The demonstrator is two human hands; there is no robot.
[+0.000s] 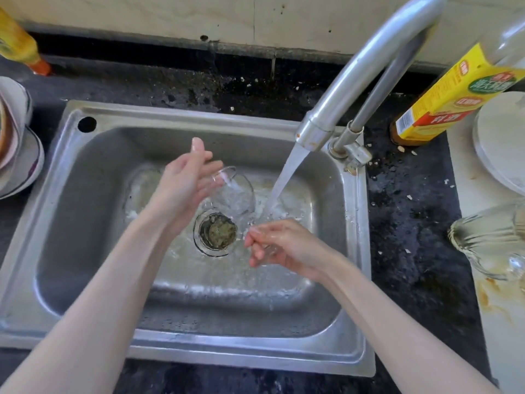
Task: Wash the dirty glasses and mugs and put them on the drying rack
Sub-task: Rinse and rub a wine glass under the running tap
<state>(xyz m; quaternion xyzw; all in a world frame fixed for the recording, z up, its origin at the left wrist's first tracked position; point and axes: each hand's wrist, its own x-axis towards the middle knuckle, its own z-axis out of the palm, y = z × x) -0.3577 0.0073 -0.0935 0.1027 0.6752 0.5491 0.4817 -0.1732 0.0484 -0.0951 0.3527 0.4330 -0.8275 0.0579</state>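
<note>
At the centre of the frame a clear glass [234, 194] is being held tilted over the sink [71, 200], just above the drain [217, 230], which is holding greenish food scraps. The left hand [184, 186] is cradling the glass from the left, its fingers lying fairly straight along the glass wall with the thumb pointing up toward the top of the frame. The right hand [272, 243], just right of the drain and below the glass, is curling its wet fingers round the lower part of the glass; exactly which part it is pinching is hard to make out through the water.

A stream of water [287, 177] is pouring from the faucet [349, 78] at the upper right, falling beside the glass and splashing onto the right hand.

On the dark bench [412, 223] at the right edge of the frame, another glass [488, 237] is lying on its side, with a white plate [500, 143] above it and a yellow-labelled bottle [454, 92] near the faucet base. At the left edge, stacked bowls [17, 143] are sitting, and an orange-yellow bottle [20, 44] is standing in the upper left corner.
</note>
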